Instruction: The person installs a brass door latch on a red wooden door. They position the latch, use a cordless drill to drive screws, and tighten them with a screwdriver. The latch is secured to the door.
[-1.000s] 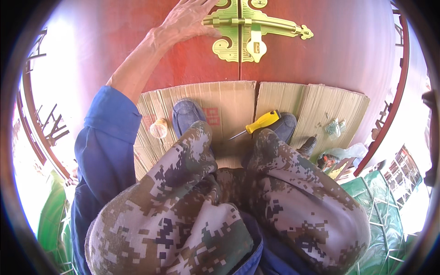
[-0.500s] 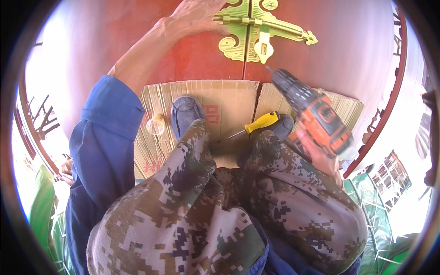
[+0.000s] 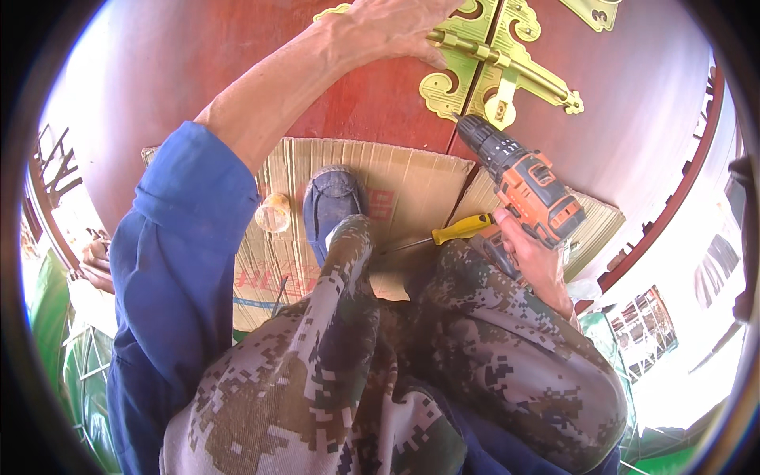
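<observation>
My left hand reaches up to the brass latch on the red doors. Its fingers are spread, with the thumb by the left end of the bolt, and the fingertips run to the upper edge of the view. In my right hand is an orange and black cordless drill, gripped by its handle. The drill points up and left, its tip by the lower edge of the brass plate, close to the door seam; whether it touches cannot be made out. A hanging hasp sits just above the chuck.
Flattened cardboard lies at the foot of the doors, under my shoe. A yellow-handled screwdriver is between my legs. A clear round container stands left of the shoe. Another brass fitting shows at upper right.
The view has shifted, so the latch sits further right. The drill has come closer to the plate, its tip now by the lower edge. My left hand stays at the latch.
</observation>
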`<state>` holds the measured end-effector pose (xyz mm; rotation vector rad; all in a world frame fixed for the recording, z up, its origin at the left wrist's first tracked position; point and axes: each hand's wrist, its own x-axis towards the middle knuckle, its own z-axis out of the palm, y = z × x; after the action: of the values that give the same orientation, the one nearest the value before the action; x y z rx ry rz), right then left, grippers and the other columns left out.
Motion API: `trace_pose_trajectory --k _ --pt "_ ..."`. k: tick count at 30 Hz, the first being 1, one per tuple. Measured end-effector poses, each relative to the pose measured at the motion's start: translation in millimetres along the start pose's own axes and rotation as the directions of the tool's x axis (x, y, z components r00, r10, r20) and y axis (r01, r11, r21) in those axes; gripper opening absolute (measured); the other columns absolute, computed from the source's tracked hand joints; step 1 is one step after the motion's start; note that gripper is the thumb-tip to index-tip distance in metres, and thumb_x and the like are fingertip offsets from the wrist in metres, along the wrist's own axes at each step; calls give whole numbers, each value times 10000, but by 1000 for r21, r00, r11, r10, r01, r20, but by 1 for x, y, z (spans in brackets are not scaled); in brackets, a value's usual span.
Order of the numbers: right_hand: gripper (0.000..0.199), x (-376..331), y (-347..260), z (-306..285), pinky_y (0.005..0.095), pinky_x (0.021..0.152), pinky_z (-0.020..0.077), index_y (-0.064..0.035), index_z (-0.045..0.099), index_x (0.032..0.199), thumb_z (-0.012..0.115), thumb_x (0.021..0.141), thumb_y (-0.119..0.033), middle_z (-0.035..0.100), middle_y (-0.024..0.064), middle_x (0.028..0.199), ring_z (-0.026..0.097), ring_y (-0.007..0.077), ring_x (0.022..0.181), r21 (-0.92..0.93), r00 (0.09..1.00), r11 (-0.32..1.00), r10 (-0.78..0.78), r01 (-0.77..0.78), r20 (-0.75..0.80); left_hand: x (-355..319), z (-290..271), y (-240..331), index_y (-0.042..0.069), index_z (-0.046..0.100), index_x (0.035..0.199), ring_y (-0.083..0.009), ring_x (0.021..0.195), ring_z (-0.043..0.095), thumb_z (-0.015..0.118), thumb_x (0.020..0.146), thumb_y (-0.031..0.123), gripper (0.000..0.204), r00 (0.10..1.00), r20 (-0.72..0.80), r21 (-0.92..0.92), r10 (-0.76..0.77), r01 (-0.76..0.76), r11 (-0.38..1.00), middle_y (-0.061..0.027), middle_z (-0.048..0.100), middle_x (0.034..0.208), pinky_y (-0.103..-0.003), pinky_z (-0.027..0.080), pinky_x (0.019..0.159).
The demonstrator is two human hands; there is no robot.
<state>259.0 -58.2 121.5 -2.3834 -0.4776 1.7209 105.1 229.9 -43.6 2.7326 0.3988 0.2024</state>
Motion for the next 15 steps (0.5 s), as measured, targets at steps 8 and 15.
trace_pose_trajectory --k 8,15 --pt "403 -55 59 -41 321 710 458 -70 609 1313 681 935 -190 605 71 932 576 192 824 45 952 993 -91 109 -293 10 -24 12 -22 216 1637 -339 1610 191 804 786 596 1206 975 200 28 -93 89 996 -197 212 1729 -509 188 1306" --pt "623 -95 237 13 433 813 481 -31 515 1437 664 832 -23 598 161 1068 584 340 960 -285 771 959 -176 -8 -613 24 -31 23 -5 172 1655 -332 1622 145 793 794 618 1231 931 341 74 -131 113 991 -196 155 1744 -510 151 1314"
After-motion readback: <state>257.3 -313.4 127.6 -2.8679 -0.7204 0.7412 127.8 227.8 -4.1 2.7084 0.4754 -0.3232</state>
